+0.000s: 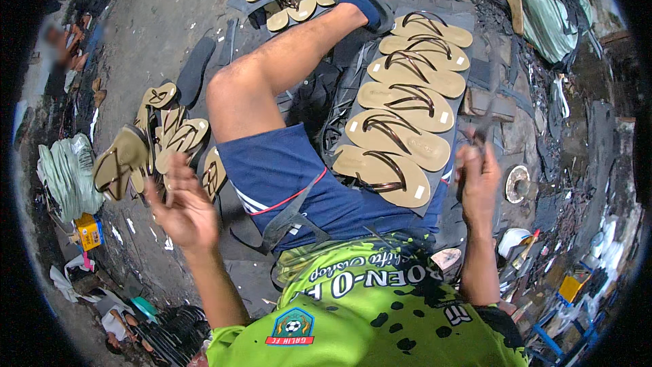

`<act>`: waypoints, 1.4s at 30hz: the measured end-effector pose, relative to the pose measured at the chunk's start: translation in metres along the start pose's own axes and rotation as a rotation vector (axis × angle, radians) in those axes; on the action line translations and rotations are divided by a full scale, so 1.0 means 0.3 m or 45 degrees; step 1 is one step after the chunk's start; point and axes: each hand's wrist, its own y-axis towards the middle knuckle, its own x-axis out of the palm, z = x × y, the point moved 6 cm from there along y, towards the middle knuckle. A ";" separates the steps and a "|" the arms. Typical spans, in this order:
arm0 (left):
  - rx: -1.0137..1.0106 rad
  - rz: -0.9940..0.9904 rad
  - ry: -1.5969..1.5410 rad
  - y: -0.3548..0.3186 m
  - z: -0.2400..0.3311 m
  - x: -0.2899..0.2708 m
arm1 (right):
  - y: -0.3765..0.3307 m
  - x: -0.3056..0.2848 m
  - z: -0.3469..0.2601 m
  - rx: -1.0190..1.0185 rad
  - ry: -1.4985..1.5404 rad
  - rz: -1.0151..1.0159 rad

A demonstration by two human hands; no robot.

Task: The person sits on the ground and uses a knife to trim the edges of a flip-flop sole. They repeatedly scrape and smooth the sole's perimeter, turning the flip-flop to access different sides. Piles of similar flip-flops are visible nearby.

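My left hand [187, 214] is open, fingers spread and a little blurred, and it holds nothing. Just beyond its fingers a tan sandal [121, 162] with dark straps is tilted beside a loose pile of tan sandals [182, 134]. On the right, my right hand [479, 177] is closed around a thin dark tool [486, 122], blurred by motion; its kind does not show clearly. Between my hands, a row of tan sandals [397, 132] with shiny brown straps and small white stickers lies overlapping on a dark sheet [456, 105] by my lap.
More tan sandals [299, 10] lie in rows at the far side, near my foot. A pale green sack [543, 13] stands far right, another pale green bundle [68, 177] at left. A wooden block [490, 105] and a round metal piece [517, 183] lie beyond my right hand.
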 end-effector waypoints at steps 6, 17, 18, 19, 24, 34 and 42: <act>-0.986 0.351 0.231 -0.213 -0.725 -0.165 | -0.147 0.068 0.331 0.599 0.006 -0.293; -0.688 0.305 0.388 -0.089 -0.841 0.139 | -0.146 0.156 0.055 0.220 0.492 -0.116; -0.637 0.236 0.416 -0.081 -0.806 0.163 | -0.152 0.160 0.038 0.209 0.495 -0.132; -0.594 0.181 0.443 -0.078 -0.771 0.168 | -0.184 0.168 0.003 0.282 0.443 -0.240; -0.557 0.104 0.393 -0.146 -0.638 0.293 | -0.313 0.192 -0.062 0.218 0.532 -0.289; -0.535 0.205 0.353 -0.263 -0.512 0.120 | -0.471 0.147 0.024 -0.289 0.156 -0.765; -0.578 0.184 0.262 -0.314 -0.485 0.060 | -0.503 0.158 0.011 -0.684 -0.312 -0.574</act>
